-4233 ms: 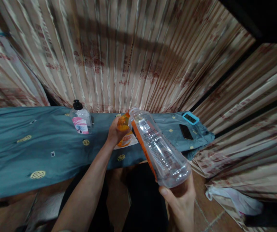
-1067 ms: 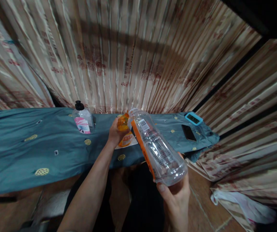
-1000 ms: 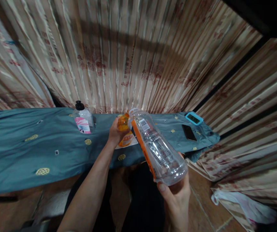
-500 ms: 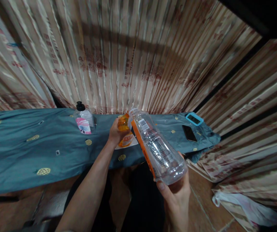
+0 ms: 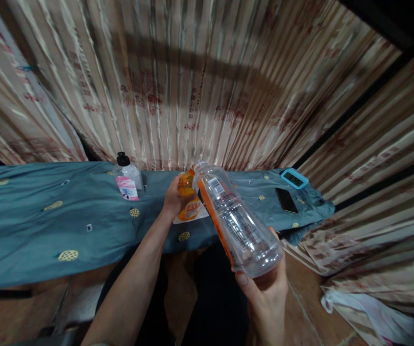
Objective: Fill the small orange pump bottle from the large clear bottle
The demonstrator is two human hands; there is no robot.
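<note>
My right hand grips the base of a large clear plastic bottle with an orange label. The bottle is tilted, its neck pointing down and away to the left. Beneath that neck, an orange bottle stands on a white sheet, with my left hand wrapped around its upper part. The two bottle mouths meet or nearly meet; whether they touch I cannot tell. Any liquid flowing between them is too small to make out.
A clear pump bottle with a black top and pink label stands left on the teal cloth. Toward the right end lie a black phone and a blue-framed digital clock. Pleated curtains hang behind; a white plastic bag is low right.
The whole view has shifted slightly, so everything appears a little further right. Both hands keep their hold, and the clear bottle keeps nearly the same tilt.
</note>
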